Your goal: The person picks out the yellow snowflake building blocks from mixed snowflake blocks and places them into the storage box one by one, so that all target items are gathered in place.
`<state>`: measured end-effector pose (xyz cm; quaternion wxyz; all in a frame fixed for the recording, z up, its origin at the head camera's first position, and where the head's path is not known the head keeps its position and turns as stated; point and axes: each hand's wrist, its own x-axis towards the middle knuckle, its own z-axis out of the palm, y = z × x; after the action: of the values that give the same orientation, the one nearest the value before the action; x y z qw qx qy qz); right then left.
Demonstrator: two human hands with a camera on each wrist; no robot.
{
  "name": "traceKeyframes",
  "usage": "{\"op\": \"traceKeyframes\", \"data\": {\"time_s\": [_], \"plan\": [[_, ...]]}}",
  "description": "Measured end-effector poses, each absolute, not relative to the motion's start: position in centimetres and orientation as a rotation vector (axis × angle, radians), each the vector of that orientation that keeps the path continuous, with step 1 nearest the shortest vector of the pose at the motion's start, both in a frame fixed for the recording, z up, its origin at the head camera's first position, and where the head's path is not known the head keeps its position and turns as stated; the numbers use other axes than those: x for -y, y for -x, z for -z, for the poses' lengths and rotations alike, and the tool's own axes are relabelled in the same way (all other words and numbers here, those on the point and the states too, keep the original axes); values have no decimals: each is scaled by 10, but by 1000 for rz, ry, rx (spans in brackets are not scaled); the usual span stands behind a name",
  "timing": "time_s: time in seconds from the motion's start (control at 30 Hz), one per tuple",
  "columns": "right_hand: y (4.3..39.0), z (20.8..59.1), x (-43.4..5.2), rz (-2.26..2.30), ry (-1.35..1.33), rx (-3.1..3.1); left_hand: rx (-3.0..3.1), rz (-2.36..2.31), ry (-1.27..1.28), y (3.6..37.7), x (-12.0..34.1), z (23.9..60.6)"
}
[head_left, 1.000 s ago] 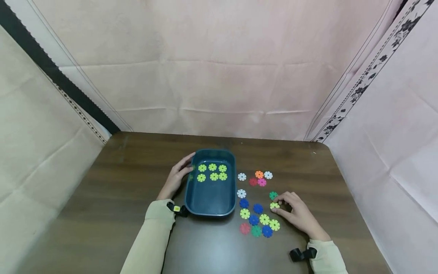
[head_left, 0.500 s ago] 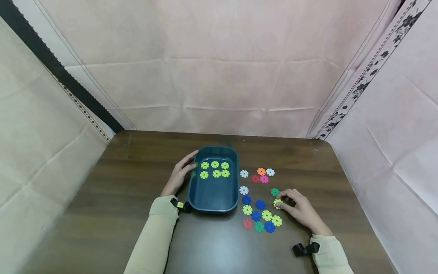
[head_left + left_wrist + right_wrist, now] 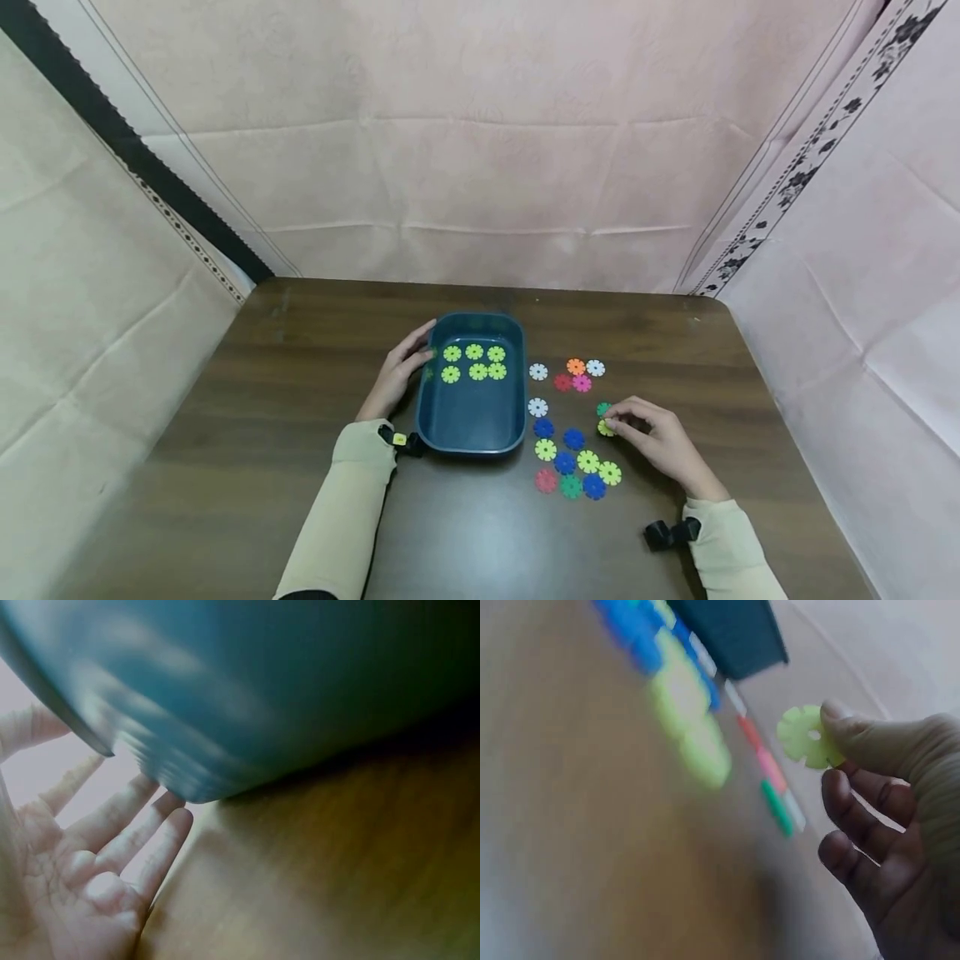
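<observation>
We are seeing a dark teal tray (image 3: 471, 427) holding yellow-green discs (image 3: 474, 362) on a dark brown wood-grain table (image 3: 225, 433). We are finding white, orange, red, pink, green, blue and yellow-green discs (image 3: 566, 450) scattered beside it. Our right hand (image 3: 660, 446) is pinching a yellow-green disc (image 3: 807, 738). Our sleeves (image 3: 337, 508) are showing pale beige.

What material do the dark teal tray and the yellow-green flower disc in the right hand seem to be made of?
The tray looks like moulded plastic with a smooth, slightly glossy finish: rounded corners and soft highlights on its wall. The flower disc pinched by the right hand also looks like plastic, thin and matte, evenly coloured with neatly cut notches. Neither can be confirmed by sight alone.
</observation>
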<state>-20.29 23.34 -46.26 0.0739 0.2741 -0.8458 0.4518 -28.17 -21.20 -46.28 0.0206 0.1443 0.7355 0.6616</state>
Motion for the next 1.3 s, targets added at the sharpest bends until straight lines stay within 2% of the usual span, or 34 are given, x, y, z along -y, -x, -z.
{"op": "traceKeyframes", "data": {"time_s": [0.23,0.47,0.63,0.83,1.07,1.3], "plan": [[236,439,-205,-1337,-973,2626,-2280,-2064,-455,283,213,460],[270,406,-130,-1370,-1252,2644,-2245,-2058,-421,282,217,463],[296,405,-73,-1305,-1496,2753,-2216,-2053,-350,282,218,465],[322,412,-32,-1111,-1660,2882,-2208,-2079,-424,288,215,466],[326,416,-20,-986,-1717,3006,-2198,-2079,-456,294,216,477],[320,405,-54,-1083,-1655,2862,-2240,-2113,-441,301,216,495]]}}
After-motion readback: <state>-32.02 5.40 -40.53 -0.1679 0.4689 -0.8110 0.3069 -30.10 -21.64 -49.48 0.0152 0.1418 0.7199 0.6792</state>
